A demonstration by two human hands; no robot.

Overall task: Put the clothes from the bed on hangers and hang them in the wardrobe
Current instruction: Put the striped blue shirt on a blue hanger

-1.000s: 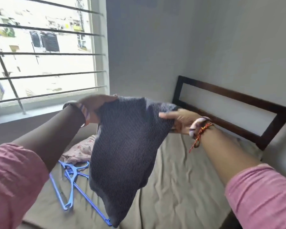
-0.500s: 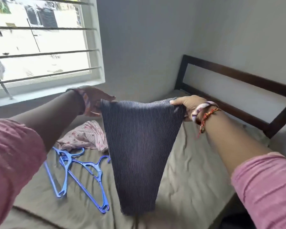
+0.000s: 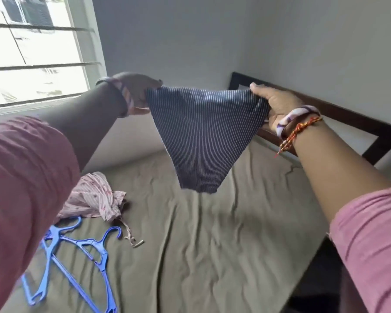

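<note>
Daylit from blown-out window [image 3: 32, 53] at upper left; soft shadows on bed [image 3: 212, 245]; slight motion blur, wide-angle stretch at edges.

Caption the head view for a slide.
Both hands, left hand and right hand, hold a striped navy garment above the bed, blue hangers waiting.

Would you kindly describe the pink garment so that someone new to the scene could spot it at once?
Start at the bed with the olive sheet and look to its window side. Just beyond the blue hangers, the pink garment lies crumpled on the sheet. Unlike the dark striped garment, which both hands hold up in the air, it is pale, pink-striped and untouched.
</note>
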